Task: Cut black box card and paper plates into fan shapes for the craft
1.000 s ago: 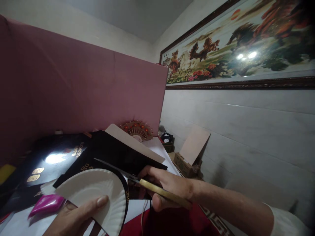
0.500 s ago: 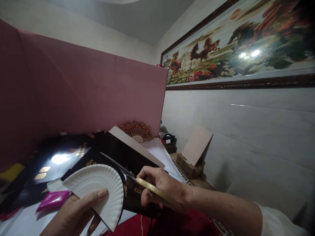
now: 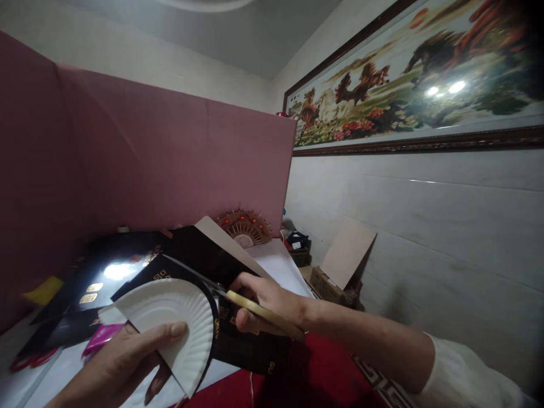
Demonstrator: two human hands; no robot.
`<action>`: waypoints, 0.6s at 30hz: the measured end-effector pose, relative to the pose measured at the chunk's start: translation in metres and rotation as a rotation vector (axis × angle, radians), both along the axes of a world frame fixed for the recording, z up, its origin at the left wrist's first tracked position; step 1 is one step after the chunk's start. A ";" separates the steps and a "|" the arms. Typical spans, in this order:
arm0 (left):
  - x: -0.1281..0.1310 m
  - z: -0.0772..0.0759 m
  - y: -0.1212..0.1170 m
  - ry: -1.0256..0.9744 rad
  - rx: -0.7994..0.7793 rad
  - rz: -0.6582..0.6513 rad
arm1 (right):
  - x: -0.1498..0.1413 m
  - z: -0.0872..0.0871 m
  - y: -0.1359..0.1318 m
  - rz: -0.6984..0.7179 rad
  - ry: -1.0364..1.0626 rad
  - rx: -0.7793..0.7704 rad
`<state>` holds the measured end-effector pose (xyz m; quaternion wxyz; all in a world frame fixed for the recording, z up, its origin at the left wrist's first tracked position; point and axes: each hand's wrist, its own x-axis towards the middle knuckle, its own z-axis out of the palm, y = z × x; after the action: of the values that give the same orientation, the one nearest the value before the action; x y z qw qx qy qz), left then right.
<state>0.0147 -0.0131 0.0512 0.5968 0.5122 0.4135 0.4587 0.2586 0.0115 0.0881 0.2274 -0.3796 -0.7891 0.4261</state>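
My left hand (image 3: 123, 362) pinches a white paper plate (image 3: 174, 317) together with a sheet of black card (image 3: 246, 345) that lies behind it, thumb on the plate's face. My right hand (image 3: 263, 309) is closed round gold-handled scissors (image 3: 238, 303), whose blades run up and left along the plate's curved rim, between the plate and the black card. The blade tips are dark and hard to make out against the card.
Glossy black boxes with gold print (image 3: 110, 272) and a tan board (image 3: 229, 243) lie on the white table (image 3: 276, 263) before a pink partition (image 3: 148, 164). A pink object (image 3: 100, 337), a decorative fan (image 3: 244, 226), a cardboard box (image 3: 327, 277) and red cloth (image 3: 306, 379) are nearby.
Both hands have shifted slightly left and up with plate and card. The scissors have moved along the plate's rim, and the card below the plate has swung further into view.
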 end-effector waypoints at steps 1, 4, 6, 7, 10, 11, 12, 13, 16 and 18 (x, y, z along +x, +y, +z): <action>-0.002 0.001 0.001 0.005 0.009 -0.019 | -0.001 0.003 0.002 0.009 -0.012 0.003; -0.006 0.004 0.004 0.023 0.027 -0.035 | -0.004 0.009 0.005 0.018 -0.031 0.007; -0.007 0.007 0.004 0.038 0.031 -0.055 | -0.005 0.010 0.006 0.000 -0.023 0.014; -0.008 0.008 0.004 0.047 0.027 -0.067 | -0.006 0.010 0.006 -0.012 -0.012 0.017; -0.011 0.011 0.004 0.063 0.001 -0.081 | -0.005 0.007 0.008 -0.033 0.030 0.026; -0.013 0.011 0.005 0.067 -0.011 -0.073 | -0.005 0.006 0.009 -0.027 0.038 0.018; -0.016 0.012 0.006 0.076 -0.025 -0.071 | -0.005 0.004 0.011 -0.019 0.050 0.002; -0.019 0.011 0.008 0.088 -0.034 -0.073 | -0.004 0.003 0.013 -0.003 0.061 -0.023; -0.030 0.011 0.015 0.129 -0.029 -0.123 | -0.006 0.006 0.019 0.046 0.074 -0.061; -0.036 0.010 0.020 0.159 -0.017 -0.154 | -0.010 0.013 0.023 0.074 0.043 0.007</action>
<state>-0.0210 0.0073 0.0616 0.6000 0.5720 0.4229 0.3660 0.2486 0.0345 0.1006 0.2300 -0.3400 -0.7990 0.4394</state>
